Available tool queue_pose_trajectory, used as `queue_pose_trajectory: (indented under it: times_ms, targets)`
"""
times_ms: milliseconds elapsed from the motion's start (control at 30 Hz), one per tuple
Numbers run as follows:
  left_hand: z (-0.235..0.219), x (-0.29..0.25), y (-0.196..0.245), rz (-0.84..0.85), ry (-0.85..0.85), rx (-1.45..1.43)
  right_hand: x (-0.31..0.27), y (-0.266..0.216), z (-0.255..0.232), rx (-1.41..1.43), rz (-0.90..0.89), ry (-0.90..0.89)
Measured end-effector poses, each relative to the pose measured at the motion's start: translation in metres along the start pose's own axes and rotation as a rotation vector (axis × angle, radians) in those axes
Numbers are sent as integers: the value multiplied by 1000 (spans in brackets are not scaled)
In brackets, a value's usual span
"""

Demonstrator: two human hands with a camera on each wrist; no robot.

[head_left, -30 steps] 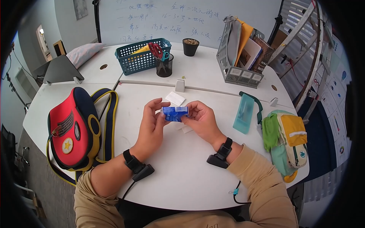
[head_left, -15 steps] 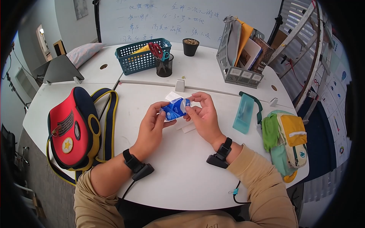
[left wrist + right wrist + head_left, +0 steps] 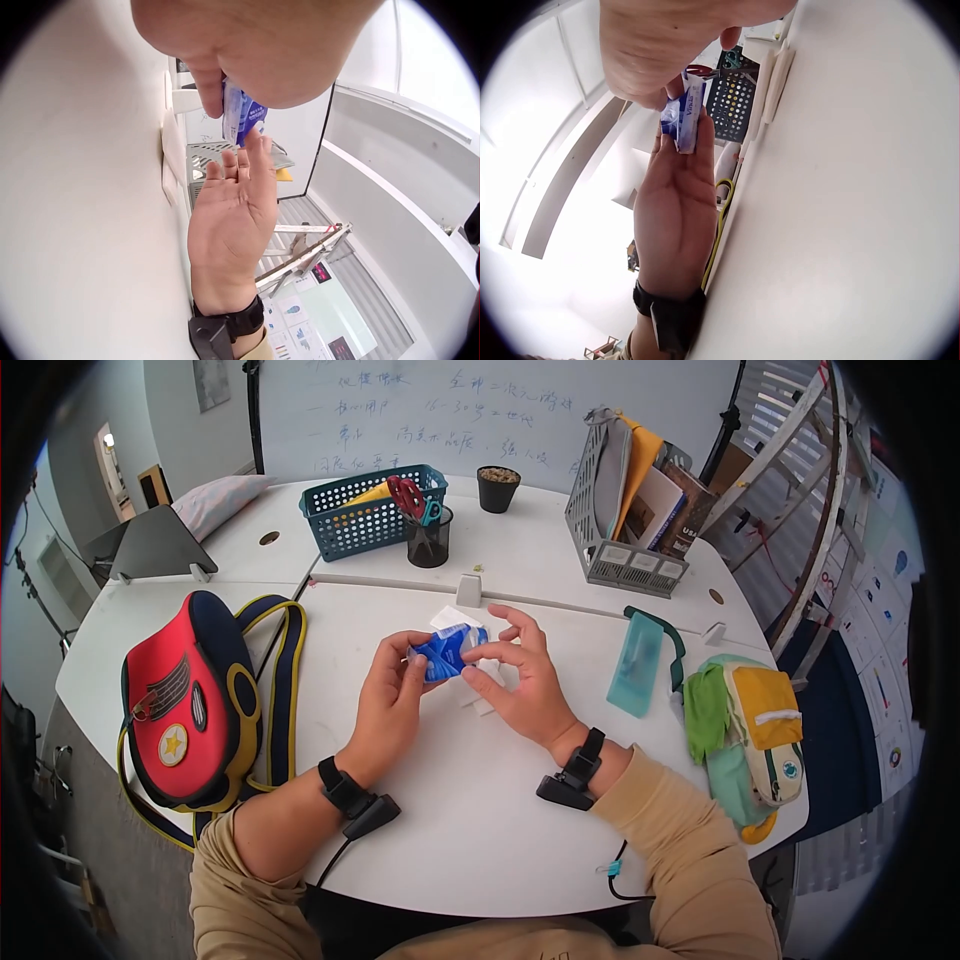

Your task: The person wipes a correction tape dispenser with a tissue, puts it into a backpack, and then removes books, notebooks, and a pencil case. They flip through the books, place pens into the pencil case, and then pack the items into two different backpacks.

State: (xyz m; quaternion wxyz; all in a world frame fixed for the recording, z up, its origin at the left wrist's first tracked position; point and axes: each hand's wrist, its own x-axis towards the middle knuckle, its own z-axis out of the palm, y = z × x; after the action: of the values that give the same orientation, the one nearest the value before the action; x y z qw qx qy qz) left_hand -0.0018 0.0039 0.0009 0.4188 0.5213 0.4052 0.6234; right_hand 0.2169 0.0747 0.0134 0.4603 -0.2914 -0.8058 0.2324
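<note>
A small blue tissue pack (image 3: 445, 652) is held up over the white table, its clear wrapper end towards the right. My left hand (image 3: 390, 690) pinches the pack's left side between thumb and fingers. At its right end, my right hand (image 3: 525, 685) has thumb and index finger on the wrapper, with the other fingers raised. The right wrist view shows a white printed edge of the tissue pack (image 3: 691, 120). Behind and below it, white folded tissues (image 3: 455, 617) lie on the table, partly hidden by the pack and right hand.
A red backpack (image 3: 165, 710) stands at the left, with a teal translucent case (image 3: 636, 665) and a multicoloured bag (image 3: 745, 740) at the right. Farther back are a teal basket (image 3: 350, 530), a pen holder (image 3: 428, 547), a potted plant (image 3: 497, 490) and a grey file rack (image 3: 630, 565).
The tissue pack has turned from a narrow side to its broad blue face and shifted slightly left. My right hand's upper fingers have spread away from it.
</note>
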Motion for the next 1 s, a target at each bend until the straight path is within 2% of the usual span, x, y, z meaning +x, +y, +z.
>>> queue_pose_trajectory:
  times_ms: [33,233,533,667,800,1000]
  targets:
    - [0,-1,0,0,-11,0,-1,-4,0,42,64,-37]
    - [0,-2,3,-15,-2,15,-2,-4,2,47,41,-99]
    - [-1,0,-2,-9,25,-35,1,-3,1,55,21,-9]
    - [7,-2,7,1,37,-46,0,1,1,94,17,-36]
    - [0,0,5,-94,56,8,1,-1,0,111,7,-62]
    - [-6,2,-2,-127,49,26,0,-1,-2,103,-20,-83]
